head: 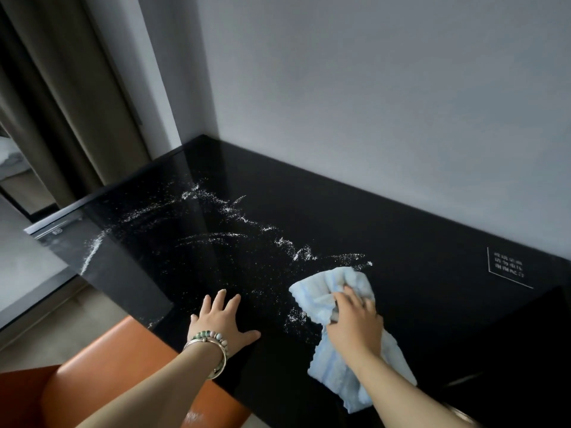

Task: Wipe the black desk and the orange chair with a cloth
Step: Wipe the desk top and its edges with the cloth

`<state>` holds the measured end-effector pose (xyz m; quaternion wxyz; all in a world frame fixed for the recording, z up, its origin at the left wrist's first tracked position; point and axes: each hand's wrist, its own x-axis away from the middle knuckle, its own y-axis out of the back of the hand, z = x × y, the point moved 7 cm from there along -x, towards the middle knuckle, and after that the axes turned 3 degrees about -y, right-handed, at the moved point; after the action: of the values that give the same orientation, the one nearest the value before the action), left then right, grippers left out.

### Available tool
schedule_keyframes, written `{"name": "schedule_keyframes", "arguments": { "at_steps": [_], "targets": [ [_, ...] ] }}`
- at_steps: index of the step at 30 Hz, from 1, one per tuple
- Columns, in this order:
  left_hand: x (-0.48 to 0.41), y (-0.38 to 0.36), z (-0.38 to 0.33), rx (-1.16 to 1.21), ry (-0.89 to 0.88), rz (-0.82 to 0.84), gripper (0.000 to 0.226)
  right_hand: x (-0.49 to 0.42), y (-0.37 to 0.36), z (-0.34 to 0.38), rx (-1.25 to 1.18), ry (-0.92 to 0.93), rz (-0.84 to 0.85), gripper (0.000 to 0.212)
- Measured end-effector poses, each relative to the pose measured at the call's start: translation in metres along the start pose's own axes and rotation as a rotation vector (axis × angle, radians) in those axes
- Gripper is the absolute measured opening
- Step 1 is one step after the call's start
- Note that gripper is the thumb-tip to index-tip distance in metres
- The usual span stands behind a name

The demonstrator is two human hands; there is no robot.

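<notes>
The glossy black desk point(401, 230) runs from the left corner to the right edge of view, against a grey wall. White powder point(247, 220) lies in streaks and specks over its left and middle parts. My right hand point(355, 322) presses a light blue cloth point(327, 288) onto the desk near the front, its fingers gripping the crumpled fabric. My left hand point(221, 319) rests flat on the desk with fingers spread, bracelets on the wrist. The orange chair point(102, 375) stands below the desk's front edge at bottom left, with a white smear on its seat.
A white printed label point(506, 267) is on the desk at the far right. Brown curtains point(61, 97) hang at the left beside the wall corner. Pale floor point(27, 264) shows left of the desk.
</notes>
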<state>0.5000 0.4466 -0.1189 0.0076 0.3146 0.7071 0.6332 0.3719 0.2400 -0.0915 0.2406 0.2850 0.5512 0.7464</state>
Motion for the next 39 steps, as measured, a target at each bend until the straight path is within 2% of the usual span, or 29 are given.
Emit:
{"name": "schedule_keyframes", "arguments": {
  "at_steps": [4, 6, 7, 9, 10, 12, 15, 18, 20, 23, 25, 27, 30, 34, 37, 39],
  "targets": [
    [0.001, 0.002, 0.000, -0.016, -0.017, -0.006, 0.092, 0.009, -0.002, 0.024, -0.154, 0.188, 0.053, 0.055],
    [0.003, 0.002, 0.000, -0.024, -0.032, 0.004, 0.092, 0.008, 0.009, 0.021, -0.201, 0.207, 0.007, 0.051],
    [0.003, 0.001, 0.000, -0.029, -0.040, 0.010, 0.092, 0.005, 0.017, 0.014, -0.187, 0.164, -0.055, 0.048],
    [0.005, 0.000, 0.001, -0.042, -0.059, 0.023, 0.091, 0.001, 0.027, -0.011, -0.110, -0.038, -0.091, 0.047],
    [0.006, -0.001, 0.001, -0.050, -0.068, 0.029, 0.090, 0.001, 0.026, -0.021, -0.070, -0.134, -0.048, 0.050],
    [0.008, -0.001, 0.001, -0.062, -0.082, 0.035, 0.089, 0.006, 0.017, -0.025, -0.024, -0.184, 0.030, 0.053],
    [0.008, 0.001, 0.002, -0.063, -0.097, 0.040, 0.089, 0.017, 0.005, 0.003, -0.053, -0.064, 0.016, 0.046],
    [0.008, 0.000, 0.003, -0.061, -0.107, 0.053, 0.089, 0.034, -0.004, 0.044, -0.157, 0.147, 0.087, 0.047],
    [0.008, 0.000, 0.005, -0.074, -0.123, 0.053, 0.089, 0.034, 0.003, 0.051, -0.244, 0.166, 0.120, 0.048],
    [0.009, 0.001, 0.006, -0.090, -0.143, 0.057, 0.088, 0.016, 0.023, 0.019, -0.185, 0.008, -0.085, 0.043],
    [0.009, 0.002, 0.006, -0.097, -0.150, 0.060, 0.087, 0.012, 0.022, -0.011, -0.101, -0.195, -0.051, 0.049],
    [0.010, 0.002, 0.007, -0.110, -0.152, 0.058, 0.087, 0.015, 0.008, -0.019, -0.014, -0.265, 0.078, 0.061],
    [0.010, 0.002, 0.008, -0.126, -0.151, 0.048, 0.086, 0.024, -0.011, 0.016, 0.047, -0.118, 0.118, 0.064],
    [0.007, 0.013, 0.007, -0.148, -0.169, 0.020, 0.079, 0.027, -0.009, 0.047, -0.044, 0.123, 0.072, 0.056],
    [0.000, 0.026, 0.005, -0.165, -0.207, -0.033, 0.071, 0.014, 0.008, 0.027, -0.027, 0.032, -0.033, 0.067],
    [-0.004, 0.025, 0.006, -0.121, -0.187, -0.022, 0.071, 0.010, 0.007, 0.008, 0.036, -0.088, -0.013, 0.080]
  ]
}}
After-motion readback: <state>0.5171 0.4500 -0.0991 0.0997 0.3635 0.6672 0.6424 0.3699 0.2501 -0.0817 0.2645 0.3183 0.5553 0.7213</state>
